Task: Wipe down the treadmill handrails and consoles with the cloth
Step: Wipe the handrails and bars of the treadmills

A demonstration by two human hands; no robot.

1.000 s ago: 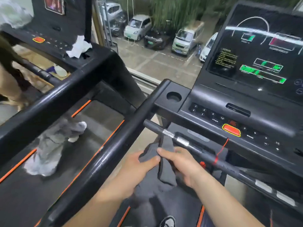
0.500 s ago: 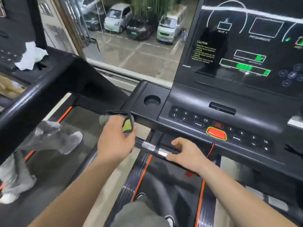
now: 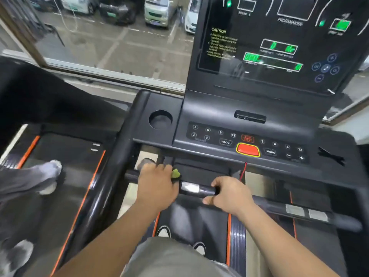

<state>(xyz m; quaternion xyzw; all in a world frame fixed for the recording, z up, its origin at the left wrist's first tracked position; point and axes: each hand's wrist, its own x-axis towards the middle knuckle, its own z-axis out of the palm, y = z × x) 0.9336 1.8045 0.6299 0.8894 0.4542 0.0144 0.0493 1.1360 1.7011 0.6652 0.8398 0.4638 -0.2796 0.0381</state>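
Observation:
My left hand (image 3: 156, 185) grips the grey cloth (image 3: 175, 173), whose green label pokes out past my knuckles, and wraps it round the left end of the black front handrail (image 3: 201, 189). My right hand (image 3: 229, 193) curls round the same bar just right of its silver sensor patch. Right above the bar is the console (image 3: 247, 140), with a button panel, a red stop button (image 3: 247, 149) and a lit display (image 3: 279, 43) behind it. Most of the cloth is hidden under my left hand.
A round cup holder (image 3: 160, 119) sits at the console's left. The left side rail (image 3: 111, 168) runs down toward me. Another person's legs and shoe (image 3: 40, 176) walk on the neighbouring treadmill belt at left. A window behind shows parked cars (image 3: 157, 11).
My left hand has brought the cloth from the rail's left corner down onto the front bar. My right hand has closed round the bar. The view has swung right toward the console.

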